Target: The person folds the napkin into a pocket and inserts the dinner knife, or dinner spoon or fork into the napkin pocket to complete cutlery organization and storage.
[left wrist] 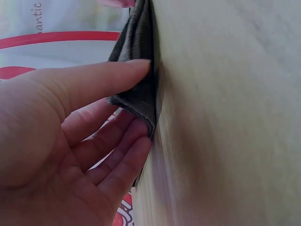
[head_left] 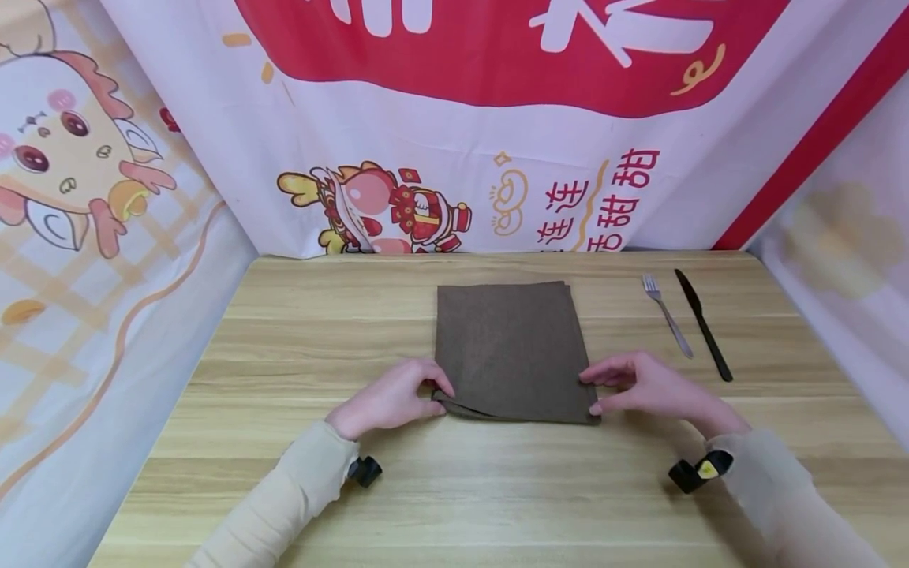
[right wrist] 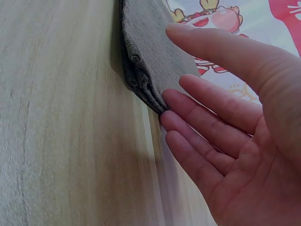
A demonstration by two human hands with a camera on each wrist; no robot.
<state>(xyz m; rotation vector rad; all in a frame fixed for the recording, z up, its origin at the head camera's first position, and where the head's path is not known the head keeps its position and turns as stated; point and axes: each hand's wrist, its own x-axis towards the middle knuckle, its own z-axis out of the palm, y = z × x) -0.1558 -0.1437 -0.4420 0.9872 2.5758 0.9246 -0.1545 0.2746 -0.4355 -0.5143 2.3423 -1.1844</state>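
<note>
The left hand (head_left: 401, 394) pinches the cloth (head_left: 511, 347) at its near left corner. It lies leftward of the right hand (head_left: 649, 386), whose extended fingers touch its edge.

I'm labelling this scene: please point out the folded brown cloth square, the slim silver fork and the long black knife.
Folded brown cloth square (head_left: 513, 351), head view: top face.
Slim silver fork (head_left: 666, 315), head view: its handle.
Long black knife (head_left: 704, 326), head view: near its middle.
</note>
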